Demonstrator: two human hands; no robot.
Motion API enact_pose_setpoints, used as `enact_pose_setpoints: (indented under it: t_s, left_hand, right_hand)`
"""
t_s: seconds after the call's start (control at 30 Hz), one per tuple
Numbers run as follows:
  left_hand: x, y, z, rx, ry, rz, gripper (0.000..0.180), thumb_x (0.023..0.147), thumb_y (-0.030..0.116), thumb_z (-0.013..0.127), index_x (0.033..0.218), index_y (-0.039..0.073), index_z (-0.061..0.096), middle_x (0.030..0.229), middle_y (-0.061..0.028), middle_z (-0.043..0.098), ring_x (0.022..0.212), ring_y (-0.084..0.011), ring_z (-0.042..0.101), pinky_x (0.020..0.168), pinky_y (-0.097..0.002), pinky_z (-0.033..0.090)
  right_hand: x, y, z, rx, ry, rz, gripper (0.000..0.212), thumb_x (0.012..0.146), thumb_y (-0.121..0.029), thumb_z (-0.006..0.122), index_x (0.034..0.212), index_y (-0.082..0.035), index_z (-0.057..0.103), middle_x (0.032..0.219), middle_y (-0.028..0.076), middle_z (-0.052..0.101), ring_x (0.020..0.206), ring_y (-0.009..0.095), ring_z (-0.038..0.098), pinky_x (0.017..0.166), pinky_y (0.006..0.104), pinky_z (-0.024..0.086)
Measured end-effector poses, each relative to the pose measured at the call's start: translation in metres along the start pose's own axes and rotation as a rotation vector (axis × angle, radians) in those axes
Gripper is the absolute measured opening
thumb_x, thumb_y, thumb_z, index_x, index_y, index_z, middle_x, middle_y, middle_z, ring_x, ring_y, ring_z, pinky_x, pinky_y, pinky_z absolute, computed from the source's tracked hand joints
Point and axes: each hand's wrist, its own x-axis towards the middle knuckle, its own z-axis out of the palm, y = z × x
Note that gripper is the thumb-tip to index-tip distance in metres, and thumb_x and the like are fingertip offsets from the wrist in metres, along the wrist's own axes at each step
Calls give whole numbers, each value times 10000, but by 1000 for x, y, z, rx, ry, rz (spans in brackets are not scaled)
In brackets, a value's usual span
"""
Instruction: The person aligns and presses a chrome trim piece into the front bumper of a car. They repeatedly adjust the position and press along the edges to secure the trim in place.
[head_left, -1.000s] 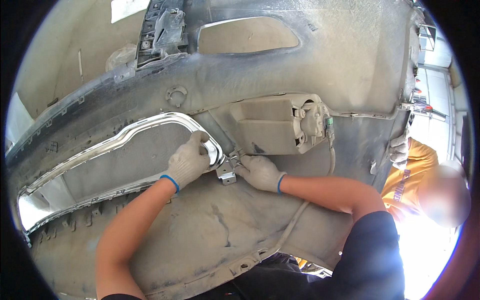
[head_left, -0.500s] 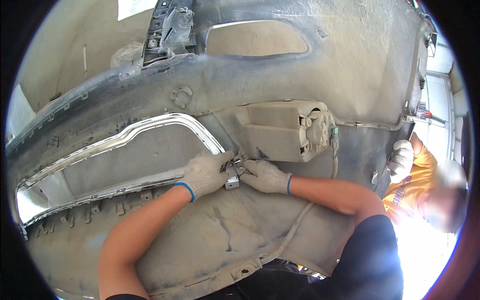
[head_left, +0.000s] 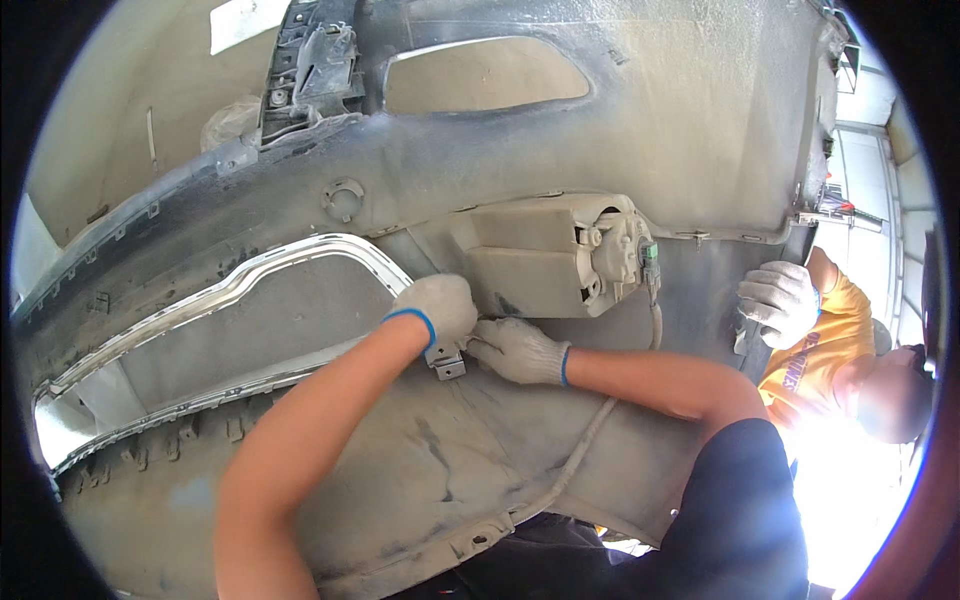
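Note:
A small metal bracket with holes sits at the right end of a chrome-edged trim frame on the inside of a dusty car bumper. My left hand, in a pale knitted glove with a blue cuff, is closed just above the bracket. Its fingers curl under, and what they grip is hidden. From the right, my right hand, gloved the same way, pinches at the bracket's edge with fingertips pressed together. A boxy lamp housing with a green connector lies beyond my right hand.
On the right a person in a yellow shirt rests a gloved hand at the bumper's edge. A cable runs down the bumper from the lamp housing. Clip tabs line the frame's lower side. A black plastic mount stands at the top.
My left hand has rolled over and risen, its back now upward and its fingers hidden. The right hand stays by the bracket. The whole view has shifted slightly, and the other person's hand has moved left.

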Motion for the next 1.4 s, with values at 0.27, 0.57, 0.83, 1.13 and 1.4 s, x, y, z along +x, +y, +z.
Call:
enact_pose_setpoints:
  t_s: [0.27, 0.57, 0.83, 1.13, 1.4]
  left_hand:
    - [10, -19, 16, 111, 132, 193, 238, 833, 141, 598, 901, -43, 733, 944, -271, 706, 920, -432, 692, 820, -466, 555]
    - [-4, -7, 7, -396, 113, -189, 270, 830, 162, 588, 926, -44, 734, 950, -302, 691, 929, -461, 673, 833, -489, 534]
    - [25, -15, 6, 414, -160, 449, 200, 862, 150, 650, 917, -16, 749, 850, -204, 736, 804, -356, 732, 696, -448, 574]
    - [17, -5, 17, 369, -162, 216, 243, 862, 189, 676, 1005, 9, 755, 1001, -210, 742, 947, -360, 729, 794, -454, 575]
    - [4, -7, 43, -355, 231, -260, 374, 848, 293, 677, 929, -70, 716, 945, -304, 696, 941, -455, 678, 825, -482, 543]
  right_hand:
    - [4, 6, 15, -185, 115, -95, 362, 1043, -281, 473, 952, 38, 620, 905, 286, 662, 884, 453, 653, 816, 536, 499]
    - [4, 10, 17, -5, 90, -28, 374, 1044, -290, 468, 973, 43, 622, 948, 287, 659, 911, 457, 646, 835, 533, 497]
    - [8, 7, 1, 95, -8, -43, 350, 1027, -283, 482, 1067, 20, 654, 1032, 273, 667, 975, 450, 642, 888, 524, 491]
    - [6, 17, 12, 44, 34, -49, 370, 1024, -284, 477, 1105, 20, 673, 1097, 265, 673, 1017, 438, 644, 924, 508, 488]
    - [14, 24, 14, 23, 1, -77, 392, 1040, -328, 482, 1081, 23, 653, 1078, 277, 669, 1015, 440, 639, 909, 501, 490]
